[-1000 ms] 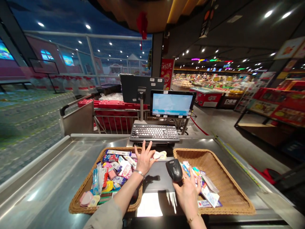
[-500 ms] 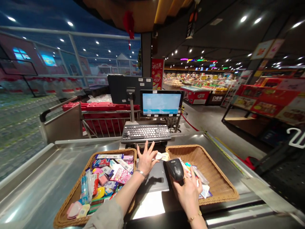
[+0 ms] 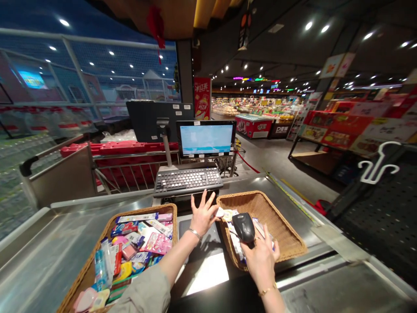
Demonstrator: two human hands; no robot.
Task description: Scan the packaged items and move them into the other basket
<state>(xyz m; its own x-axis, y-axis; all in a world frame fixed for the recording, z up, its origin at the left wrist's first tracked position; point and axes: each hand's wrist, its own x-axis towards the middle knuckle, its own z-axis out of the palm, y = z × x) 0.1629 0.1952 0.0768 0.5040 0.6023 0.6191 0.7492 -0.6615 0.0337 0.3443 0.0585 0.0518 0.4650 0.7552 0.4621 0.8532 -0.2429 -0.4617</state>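
My left hand [image 3: 202,217] pinches a small white and pale-yellow item [image 3: 229,214] between thumb and forefinger, its other fingers spread. The item is over the left rim of the right wicker basket [image 3: 282,230]; its exact kind I cannot make out. My right hand [image 3: 260,256] grips a black handheld barcode scanner [image 3: 243,227] above that basket, the scanner's head toward the pinched item. Several small packets lie under the scanner, partly hidden. The left wicker basket [image 3: 84,266] holds many packaged goods, among them a pink heart-patterned pack [image 3: 158,243].
A black keyboard [image 3: 189,179] stands behind the baskets, with a lit monitor [image 3: 207,138] beyond it. Both baskets rest on a steel counter [image 3: 35,265]. A white hanger hook [image 3: 378,165] juts out at the right. Red crates and a cart are behind the counter.
The whole view has swung to the right, so the counter items sit further left. My left hand has brought the pinched item over the right basket's rim, closer to the scanner.
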